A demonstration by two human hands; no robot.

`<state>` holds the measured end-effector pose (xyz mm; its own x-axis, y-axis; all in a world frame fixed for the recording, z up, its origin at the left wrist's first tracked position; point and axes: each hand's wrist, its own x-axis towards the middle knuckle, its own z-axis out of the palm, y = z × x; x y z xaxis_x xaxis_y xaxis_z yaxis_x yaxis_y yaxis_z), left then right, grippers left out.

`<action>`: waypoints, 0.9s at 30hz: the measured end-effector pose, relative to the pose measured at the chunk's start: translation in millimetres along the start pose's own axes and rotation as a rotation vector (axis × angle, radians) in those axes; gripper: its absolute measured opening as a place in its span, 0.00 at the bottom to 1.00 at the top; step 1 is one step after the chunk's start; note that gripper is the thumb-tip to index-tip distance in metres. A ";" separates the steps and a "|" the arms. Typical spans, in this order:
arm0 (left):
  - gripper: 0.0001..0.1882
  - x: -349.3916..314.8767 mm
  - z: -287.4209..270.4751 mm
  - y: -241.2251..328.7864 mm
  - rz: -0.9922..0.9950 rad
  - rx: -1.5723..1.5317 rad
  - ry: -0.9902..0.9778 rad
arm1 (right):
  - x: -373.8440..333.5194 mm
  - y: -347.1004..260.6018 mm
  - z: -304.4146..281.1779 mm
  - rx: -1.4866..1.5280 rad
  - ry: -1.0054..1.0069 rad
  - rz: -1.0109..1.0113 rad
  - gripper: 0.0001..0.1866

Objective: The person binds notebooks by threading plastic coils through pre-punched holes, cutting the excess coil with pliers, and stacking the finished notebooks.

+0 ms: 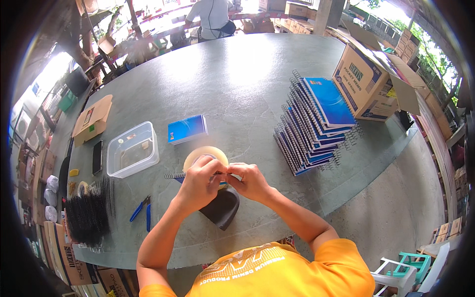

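Observation:
Over the near middle of the table, my left hand (202, 179) and my right hand (250, 182) meet with fingertips pinched together. What they pinch is too small and hidden to make out. Just beyond them shows a large roll of yellowish tape (215, 152), and below them a black tape dispenser (221, 210), largely covered by the left hand. Part of a blue notebook with a wire spiral (173, 176) sticks out to the left of my left hand. Beyond it lies a small stack of blue notepads (187, 130).
A tall stack of blue spiral notebooks (316, 123) stands right, before an open carton (363, 81). On the left are a clear plastic tub (132, 166), phone (97, 157), flattened cardboard piece (92, 120), blue-handled pliers (143, 210) and black spiral coils (89, 215). A person (210, 20) is at the back.

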<state>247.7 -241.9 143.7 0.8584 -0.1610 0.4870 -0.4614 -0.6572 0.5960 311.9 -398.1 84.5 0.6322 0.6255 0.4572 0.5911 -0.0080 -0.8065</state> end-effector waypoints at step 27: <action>0.03 -3.7 12.7 -41.2 0.000 0.107 0.162 | -17.5 -68.7 -201.5 -0.992 0.400 -0.071 0.15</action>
<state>266.3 -223.6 109.2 0.8069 -0.0459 0.5889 -0.4276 -0.7331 0.5288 361.1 -565.7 207.4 0.5919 0.3495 0.7263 0.6620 -0.7248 -0.1907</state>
